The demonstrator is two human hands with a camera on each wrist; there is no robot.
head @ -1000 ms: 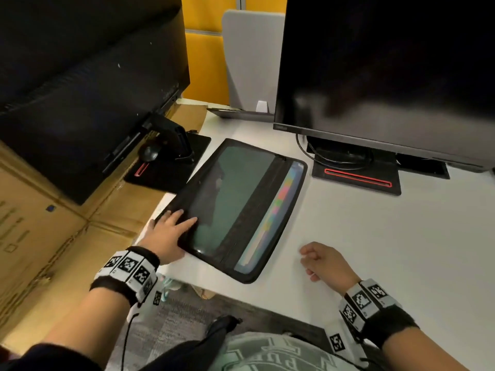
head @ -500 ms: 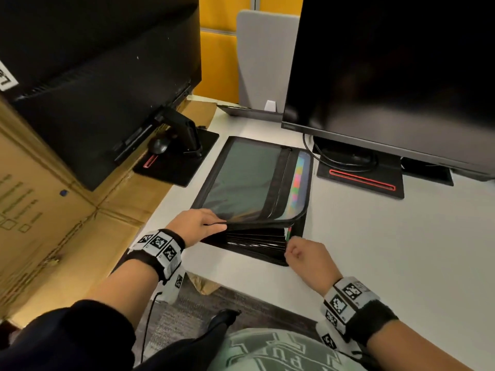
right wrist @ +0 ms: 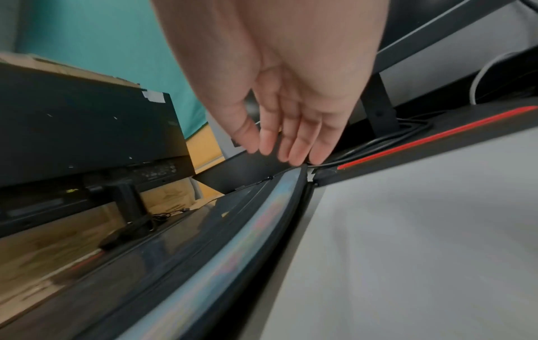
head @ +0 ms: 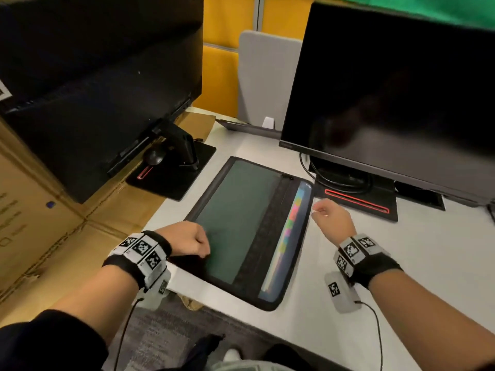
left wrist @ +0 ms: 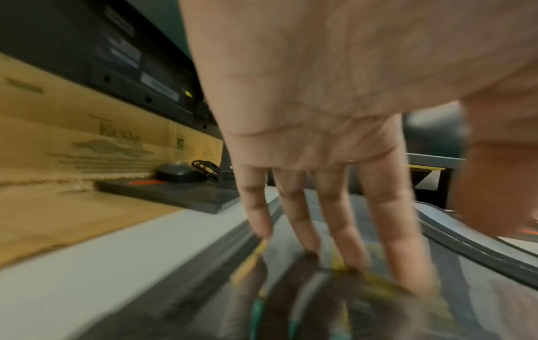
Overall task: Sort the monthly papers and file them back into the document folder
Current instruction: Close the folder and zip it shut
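Fingers: our left hand [head: 187, 241] presses straight fingers [left wrist: 343, 230] on the document folder's [head: 241, 218] near-left corner; right hand [head: 332, 220] hovers released, holding nothing.
Folder: we see it flat at the worktop's [head: 388, 263] near-left edge.
Beyond: monitor [head: 396, 95].

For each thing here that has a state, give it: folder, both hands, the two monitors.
document folder: flat on the desk, cover down, coloured tabs showing along its right edge
left hand: fingers straight, tips pressing on the folder's near left corner
right hand: fingers relaxed, holding nothing, beside the folder's far right corner
right monitor: screen dark
left monitor: back towards the camera, screen unseen
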